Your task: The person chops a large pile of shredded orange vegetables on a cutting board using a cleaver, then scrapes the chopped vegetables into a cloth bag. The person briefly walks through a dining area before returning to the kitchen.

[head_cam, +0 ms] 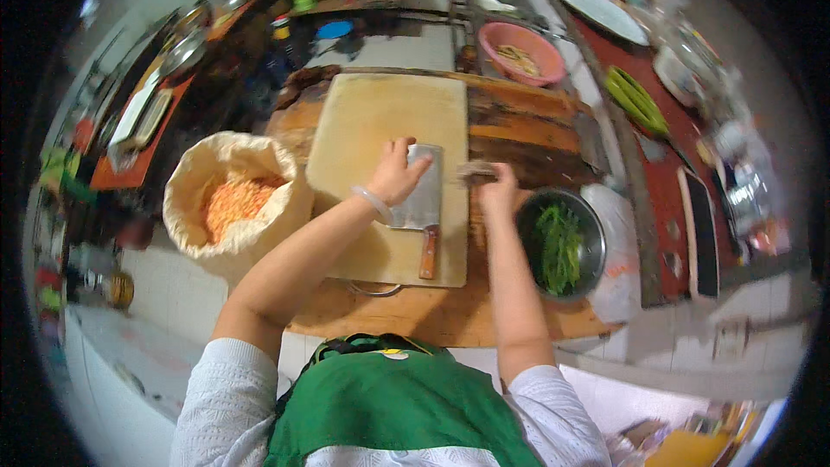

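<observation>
My left hand (394,174), with a pale bangle at its wrist, is spread over the blade of a cleaver (423,201). Whether its fingers touch the metal I cannot tell. The cleaver lies flat on a cream cutting board (389,107), its wooden handle towards me. Just past the board's right edge, my right hand (499,191) grips a small greyish-brown cloth-like item (476,172), blurred. Close to that hand's forearm stands a metal bowl (600,253) holding leafy greens (561,250).
A wooden table (415,314) bears the board. At left stands a cloth sack (185,207) of orange-pink grains or flakes (240,201). A clear plastic bag (613,272) lies beside the bowl. Farther back are a pink basin (554,61) and, on a red counter, green elongated vegetables (635,102).
</observation>
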`<state>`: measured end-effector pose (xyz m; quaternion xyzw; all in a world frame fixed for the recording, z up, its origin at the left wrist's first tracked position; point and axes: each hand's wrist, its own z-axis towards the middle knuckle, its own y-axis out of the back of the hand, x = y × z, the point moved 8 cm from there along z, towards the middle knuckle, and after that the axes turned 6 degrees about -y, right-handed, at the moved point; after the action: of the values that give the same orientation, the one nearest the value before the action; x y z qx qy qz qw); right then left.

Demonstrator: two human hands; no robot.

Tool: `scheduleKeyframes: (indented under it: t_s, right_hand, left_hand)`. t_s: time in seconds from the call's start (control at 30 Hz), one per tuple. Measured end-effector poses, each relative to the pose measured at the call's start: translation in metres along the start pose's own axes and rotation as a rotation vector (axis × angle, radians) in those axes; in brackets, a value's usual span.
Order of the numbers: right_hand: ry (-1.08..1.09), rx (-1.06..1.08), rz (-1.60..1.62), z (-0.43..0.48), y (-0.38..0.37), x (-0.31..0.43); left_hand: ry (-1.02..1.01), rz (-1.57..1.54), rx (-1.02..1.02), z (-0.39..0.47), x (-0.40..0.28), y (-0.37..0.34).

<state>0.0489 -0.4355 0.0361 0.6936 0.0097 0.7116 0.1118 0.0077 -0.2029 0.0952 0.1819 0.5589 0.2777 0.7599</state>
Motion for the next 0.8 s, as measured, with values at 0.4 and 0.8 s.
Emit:
scheduleKeyframes:
  t_s: [0.4, 0.8]
  right_hand:
    - [0.068, 0.57, -0.415, -0.038, -0.135, 0.034]
    - [0.529, 0.888, -0.619, -0.091, -0.423, 0.227]
  left_hand:
    - [0.121, 0.502, -0.693, -0.184, 0.027, 0.328]
    - [1.102, -0.887, 0.008, -0.282, 0.079, 0.239]
